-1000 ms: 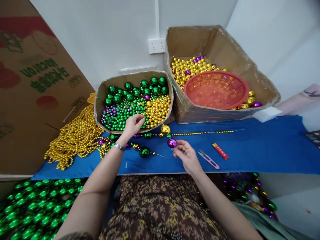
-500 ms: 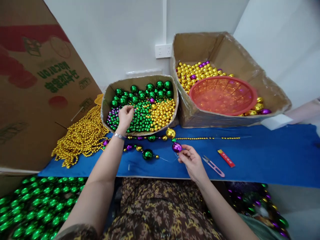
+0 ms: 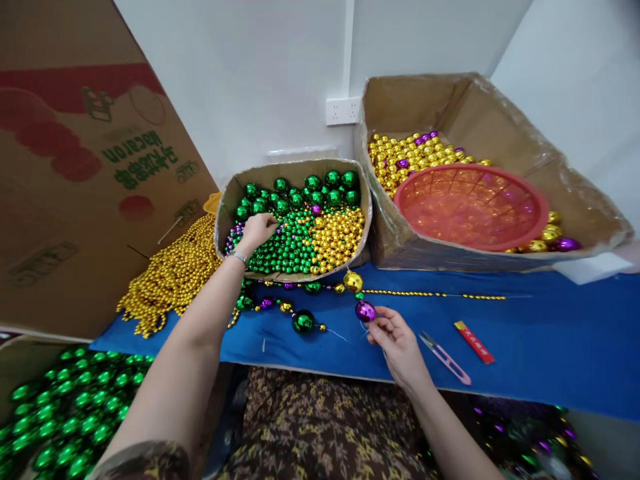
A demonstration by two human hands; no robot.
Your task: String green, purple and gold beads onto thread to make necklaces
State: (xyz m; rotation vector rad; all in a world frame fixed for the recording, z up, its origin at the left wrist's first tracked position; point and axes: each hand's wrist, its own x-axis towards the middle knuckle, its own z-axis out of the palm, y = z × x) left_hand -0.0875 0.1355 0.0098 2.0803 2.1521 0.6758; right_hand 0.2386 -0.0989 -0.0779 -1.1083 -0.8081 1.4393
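Observation:
My left hand (image 3: 259, 230) reaches into a cardboard box of beads (image 3: 367, 220), over small green beads (image 3: 285, 247). Its fingers are pinched together; whatever they hold is hidden. My right hand (image 3: 397, 343) pinches at a large purple bead (image 3: 365, 311). Above that bead, on the same string, hang a small green bead (image 3: 359, 296) and a large gold bead (image 3: 353, 281). Thin clear thread loops beside the right fingers. On the blue cloth, a strung row ends with a big green bead (image 3: 303, 322) and a small gold bead (image 3: 323, 327).
Pink-handled thread snips (image 3: 453, 363) and a red-yellow packet (image 3: 474, 343) lie right of my right hand. Gold bead strands (image 3: 173, 280) are heaped at the left. A red plastic basket (image 3: 470, 247) sits in the larger box (image 3: 585, 200). A tall carton (image 3: 60, 267) stands at the left.
The camera view has shifted, so the scene sits lower and further right. My left hand remains in the bead box, its wrist turned a little. My right hand keeps its pinch at the purple bead.

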